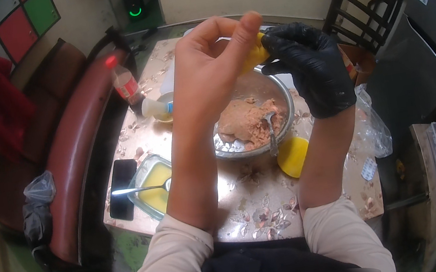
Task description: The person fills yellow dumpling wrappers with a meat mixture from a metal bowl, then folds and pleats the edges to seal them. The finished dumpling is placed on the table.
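Head view: bare left hand (206,63) and black-gloved right hand (310,66) are pinching a small yellow dough piece (255,56) between closed fingers above the round steel bowl of pinkish minced filling (253,121), where a loosening grip could be dropping it.

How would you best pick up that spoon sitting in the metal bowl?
Grip the spoon by its handle end, which rests on the bowl's near rim and pokes out toward the person. Come from above on that near side; the other end is buried in the pinkish mixture, so only the handle is clean and free.
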Demonstrator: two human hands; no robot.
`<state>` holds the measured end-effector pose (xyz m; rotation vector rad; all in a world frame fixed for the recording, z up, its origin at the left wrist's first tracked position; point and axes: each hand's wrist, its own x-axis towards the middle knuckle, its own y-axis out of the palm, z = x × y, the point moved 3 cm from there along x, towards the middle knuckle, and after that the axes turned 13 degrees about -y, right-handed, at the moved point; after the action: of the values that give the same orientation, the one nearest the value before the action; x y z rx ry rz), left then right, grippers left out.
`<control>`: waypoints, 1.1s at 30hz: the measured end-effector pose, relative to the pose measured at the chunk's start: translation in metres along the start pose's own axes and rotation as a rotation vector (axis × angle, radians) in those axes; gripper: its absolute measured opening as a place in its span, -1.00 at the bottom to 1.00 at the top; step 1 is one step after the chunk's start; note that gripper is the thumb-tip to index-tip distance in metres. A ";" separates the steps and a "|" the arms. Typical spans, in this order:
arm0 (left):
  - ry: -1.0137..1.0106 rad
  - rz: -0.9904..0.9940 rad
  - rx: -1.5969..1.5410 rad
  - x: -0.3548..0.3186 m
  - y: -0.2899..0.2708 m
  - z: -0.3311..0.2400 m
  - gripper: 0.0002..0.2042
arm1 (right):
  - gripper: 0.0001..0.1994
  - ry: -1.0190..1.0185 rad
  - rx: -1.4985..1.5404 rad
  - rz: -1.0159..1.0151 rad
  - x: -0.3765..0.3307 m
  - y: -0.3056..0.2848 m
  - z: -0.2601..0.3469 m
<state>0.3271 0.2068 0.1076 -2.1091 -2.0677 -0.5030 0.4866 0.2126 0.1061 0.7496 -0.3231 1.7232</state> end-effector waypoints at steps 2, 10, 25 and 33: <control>-0.045 -0.012 -0.069 0.001 0.000 0.002 -0.49 | -0.80 0.035 -0.031 -0.072 0.002 -0.003 -0.004; 0.062 0.044 -0.298 0.008 0.015 0.007 -0.47 | -0.78 -0.126 0.244 -0.329 0.009 -0.009 -0.017; 0.124 -0.179 -0.331 0.011 0.000 0.009 -0.53 | -0.78 0.004 0.255 -0.264 0.004 0.016 -0.015; 0.125 -0.187 -0.220 0.012 -0.003 0.010 -0.49 | -0.79 -0.041 -0.038 -0.201 0.002 0.013 -0.012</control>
<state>0.3251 0.2213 0.1019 -1.9425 -2.2374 -0.9020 0.4704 0.2176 0.1006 0.7638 -0.2978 1.5107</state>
